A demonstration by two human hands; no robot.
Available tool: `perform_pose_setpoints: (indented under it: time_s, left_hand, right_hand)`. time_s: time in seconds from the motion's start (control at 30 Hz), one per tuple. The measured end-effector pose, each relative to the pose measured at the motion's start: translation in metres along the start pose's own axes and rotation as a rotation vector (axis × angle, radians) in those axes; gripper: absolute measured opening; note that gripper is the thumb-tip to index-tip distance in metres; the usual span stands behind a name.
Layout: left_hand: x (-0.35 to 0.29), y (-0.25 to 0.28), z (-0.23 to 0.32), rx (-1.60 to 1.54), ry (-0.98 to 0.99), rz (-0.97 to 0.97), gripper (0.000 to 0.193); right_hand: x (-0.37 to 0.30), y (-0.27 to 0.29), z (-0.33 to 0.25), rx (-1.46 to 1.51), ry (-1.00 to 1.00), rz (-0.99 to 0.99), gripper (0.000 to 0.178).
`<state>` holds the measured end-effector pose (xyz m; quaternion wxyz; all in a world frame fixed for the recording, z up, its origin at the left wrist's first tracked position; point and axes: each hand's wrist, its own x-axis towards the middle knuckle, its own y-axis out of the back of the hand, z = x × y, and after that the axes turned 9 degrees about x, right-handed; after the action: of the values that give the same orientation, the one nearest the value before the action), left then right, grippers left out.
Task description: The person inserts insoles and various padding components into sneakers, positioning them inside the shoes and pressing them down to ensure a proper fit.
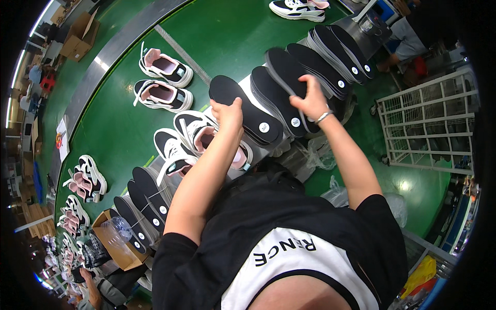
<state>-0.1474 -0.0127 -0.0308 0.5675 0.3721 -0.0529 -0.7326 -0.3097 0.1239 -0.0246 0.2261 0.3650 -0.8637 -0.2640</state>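
My left hand (pixel 228 114) is closed at the left edge of a black insole (pixel 245 106) that lies on top of a stack; its fingertips are partly hidden. My right hand (pixel 312 99) grips another black insole (pixel 283 70) by its right side, thumb and fingers on the edge. That insole is slightly blurred and tilted over the neighbouring stack (pixel 268 92). Beside my left forearm stand two white-and-black sneakers with pink linings, the nearer sneaker (pixel 174 147) and the other sneaker (pixel 199 129).
More insole stacks (pixel 325 49) line the table edge at right, others (pixel 150 191) at left. A pair of sneakers (pixel 164 95) sits on the green conveyor belt (pixel 121 124). An open carton (pixel 121 248) stands lower left, a white wire cart (pixel 426 124) at right. Another person (pixel 408 44) is at upper right.
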Motion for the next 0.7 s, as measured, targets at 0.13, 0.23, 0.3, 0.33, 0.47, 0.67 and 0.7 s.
perform_pose_setpoints:
  time_s: [0.13, 0.23, 0.3, 0.33, 0.47, 0.67, 0.7]
  left_hand:
    - [0.011, -0.029, -0.026, 0.192, 0.054, -0.006, 0.088]
    - [0.009, -0.045, -0.033, 0.221, -0.093, -0.161, 0.085]
    - [-0.013, -0.055, -0.022, 0.217, -0.056, -0.12, 0.083]
    - [-0.018, -0.058, -0.017, 0.209, -0.018, -0.13, 0.085]
    - [-0.013, -0.042, -0.023, 0.012, 0.032, -0.204, 0.089]
    - [-0.075, 0.071, -0.046, -0.013, -0.689, -0.311, 0.037]
    - [-0.081, 0.089, -0.054, 0.128, -0.793, -0.172, 0.031]
  right_hand:
    - [-0.01, -0.045, 0.005, -0.343, -0.13, -0.252, 0.069]
    - [-0.004, -0.043, 0.009, -0.346, -0.151, -0.251, 0.072]
    - [0.002, -0.04, 0.016, -0.373, -0.131, -0.267, 0.073]
    - [0.005, -0.038, 0.019, -0.37, -0.148, -0.285, 0.074]
    - [0.006, -0.032, 0.012, -0.35, -0.13, -0.345, 0.071]
    - [0.01, -0.015, -0.021, -0.044, 0.261, -0.264, 0.035]
    - [0.016, -0.016, -0.034, 0.058, 0.282, -0.335, 0.033]
